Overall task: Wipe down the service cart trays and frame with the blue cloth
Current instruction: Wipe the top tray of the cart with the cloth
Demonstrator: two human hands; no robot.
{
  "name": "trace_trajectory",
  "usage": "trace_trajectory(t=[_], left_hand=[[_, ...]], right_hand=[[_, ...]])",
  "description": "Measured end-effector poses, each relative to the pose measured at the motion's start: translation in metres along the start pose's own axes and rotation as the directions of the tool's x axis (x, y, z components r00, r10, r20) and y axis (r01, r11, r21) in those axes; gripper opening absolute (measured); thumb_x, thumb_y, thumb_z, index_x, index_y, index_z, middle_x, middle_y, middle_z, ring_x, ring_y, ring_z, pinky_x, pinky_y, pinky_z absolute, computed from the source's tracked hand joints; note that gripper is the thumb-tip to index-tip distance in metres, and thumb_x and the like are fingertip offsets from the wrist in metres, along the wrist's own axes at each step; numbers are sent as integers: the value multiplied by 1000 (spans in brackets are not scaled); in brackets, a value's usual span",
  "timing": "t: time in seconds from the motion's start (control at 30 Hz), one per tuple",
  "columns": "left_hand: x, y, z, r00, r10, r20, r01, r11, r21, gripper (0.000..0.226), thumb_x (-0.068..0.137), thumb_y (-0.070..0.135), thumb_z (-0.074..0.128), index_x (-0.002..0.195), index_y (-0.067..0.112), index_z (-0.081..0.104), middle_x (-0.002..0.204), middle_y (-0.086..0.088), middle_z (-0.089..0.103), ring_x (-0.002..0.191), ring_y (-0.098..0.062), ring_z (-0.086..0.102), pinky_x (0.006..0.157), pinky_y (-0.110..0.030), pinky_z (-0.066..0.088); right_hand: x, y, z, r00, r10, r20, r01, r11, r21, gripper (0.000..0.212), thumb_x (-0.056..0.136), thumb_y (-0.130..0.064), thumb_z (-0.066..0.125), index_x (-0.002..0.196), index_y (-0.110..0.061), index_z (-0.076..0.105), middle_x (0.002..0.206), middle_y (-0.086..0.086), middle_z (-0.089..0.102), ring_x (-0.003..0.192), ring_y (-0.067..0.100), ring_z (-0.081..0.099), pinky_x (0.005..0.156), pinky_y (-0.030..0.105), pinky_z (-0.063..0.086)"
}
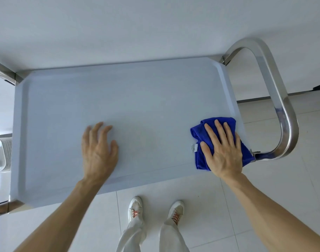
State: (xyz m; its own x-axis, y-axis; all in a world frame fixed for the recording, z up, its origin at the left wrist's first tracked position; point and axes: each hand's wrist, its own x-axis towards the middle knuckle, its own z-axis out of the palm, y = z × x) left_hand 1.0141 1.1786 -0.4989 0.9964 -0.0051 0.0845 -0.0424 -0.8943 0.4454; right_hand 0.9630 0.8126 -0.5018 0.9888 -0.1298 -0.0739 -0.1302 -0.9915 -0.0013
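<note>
Pressing blue cloth [202,135] flat under right hand [223,151], fingers spread | left hand [98,151] open, seemingly touching top tray [119,99]

A pale grey-blue rectangular plastic cart tray [119,99] with a raised rim sits in a polished steel tube frame [275,99]. A crumpled blue microfibre cloth [201,131] lies at its right end, over the rim.

Right hand [223,151] flat on blue cloth [201,131], tray [101,99] right end; left hand [98,151] spread on tray
</note>
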Motion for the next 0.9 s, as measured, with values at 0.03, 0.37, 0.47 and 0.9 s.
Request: trace_trajectory(t=[0.03,0.37,0.47,0.9], left_hand=[[1,18,6,999,39,14,-39,998,-50,47,89,25,44,130,6,58,139,-20,52,124,-47,48,111,-57,35],[-18,108,72,969,37,243,-105,956,272,58,97,49,33,152,29,36,161,-3,32,151,-47,8,118,-68,3],[-16,112,70,969,19,247,-91,955,282,58,97,51,32,151,29,38,160,-3,34,151,-46,10,118,-68,5],[-17,110,68,980,27,195,-83,955,286,58,95,50,37,148,28,44,156,-4,39,150,-44,15,119,-67,8]], right_hand=[[0,1,1,1000,-4,-6,4,1000,-2,61,102,-56,26,156,-29,32,164,4,29,152,30,25,119,56,24],[1,8,8,997,-38,-61,38,999,5,59,103,-56,28,156,-30,34,164,4,29,152,30,24,120,56,23],[1,9,9,997,-53,-57,54,998,12,60,103,-56,32,156,-30,32,165,4,28,153,30,21,121,55,21],[128,-30,7,989,86,-119,-73,991,110,67,99,-62,33,156,-28,32,165,9,27,153,35,19,117,67,18]])
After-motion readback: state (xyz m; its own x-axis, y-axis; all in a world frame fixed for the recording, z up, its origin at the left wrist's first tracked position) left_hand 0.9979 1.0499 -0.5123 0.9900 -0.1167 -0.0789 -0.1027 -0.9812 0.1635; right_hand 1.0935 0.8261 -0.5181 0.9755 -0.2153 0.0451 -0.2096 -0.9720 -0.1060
